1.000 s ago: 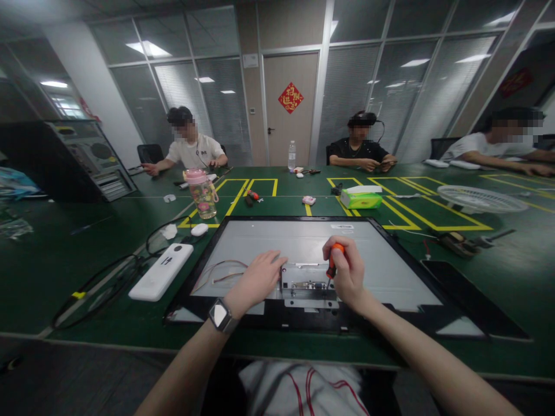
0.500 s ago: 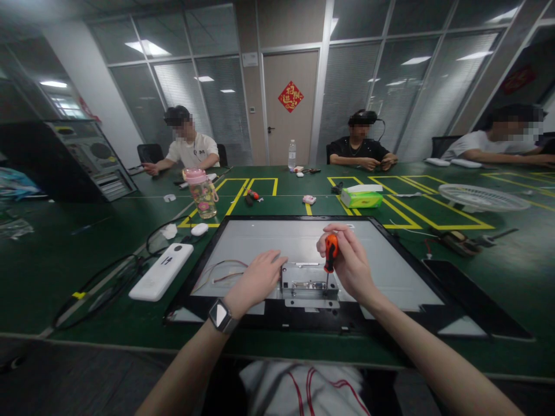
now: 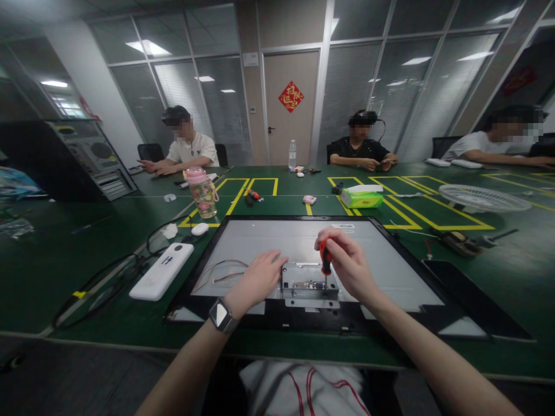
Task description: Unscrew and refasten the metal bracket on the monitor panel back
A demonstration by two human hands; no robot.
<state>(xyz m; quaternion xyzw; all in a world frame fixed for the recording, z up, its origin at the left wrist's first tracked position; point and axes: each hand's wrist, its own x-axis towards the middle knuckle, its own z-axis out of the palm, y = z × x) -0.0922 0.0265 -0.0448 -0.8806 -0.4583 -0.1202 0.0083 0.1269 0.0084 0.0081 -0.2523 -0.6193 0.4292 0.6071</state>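
A flat grey panel with a black frame [image 3: 277,237] lies on the green table, a metal bracket [image 3: 309,283] near its front edge. My right hand [image 3: 349,263] grips a red and black screwdriver [image 3: 325,257], its fingers closed round the handle. The shaft points down at the bracket's right part; the exact contact at the tip is too small to tell. Flat beside the bracket, my left hand [image 3: 260,274] rests with fingers stretched and fingertips at the bracket's left edge, holding nothing. Thin wires [image 3: 223,263] run on the panel behind it.
Left of the panel are a white power bank [image 3: 162,271], black cables and a pink-lidded bottle [image 3: 202,193]. Behind it lie pliers [image 3: 249,198] and a green tissue pack [image 3: 362,199]. A dark slab [image 3: 477,297] is at right. Three people sit across the table.
My right hand has shifted its grip on the screwdriver, and the handle has moved slightly left and stands more upright. My left hand has stayed in place. The person at left has lowered their arms.
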